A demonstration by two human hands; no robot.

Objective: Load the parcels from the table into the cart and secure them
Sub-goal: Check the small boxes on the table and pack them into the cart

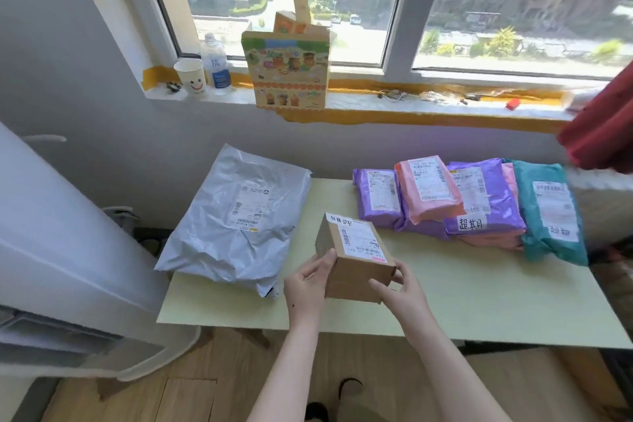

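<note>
Now the pale table [496,301] spans the middle of the frame, a big grey bag [236,216] lying at its left end and a row of coloured bags [472,202] at right of centre. Low at centre a small cardboard box [356,260] is tilted, the left hand [306,284] and right hand [400,288] gripping its sides with curled fingers

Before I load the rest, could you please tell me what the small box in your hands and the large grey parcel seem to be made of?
The small box looks like plain brown cardboard, matt, with crisp folded edges and a paper label stuck on top. The large grey parcel is probably a thin plastic mailer bag: faintly glossy, heavily creased, sagging softly.
</note>
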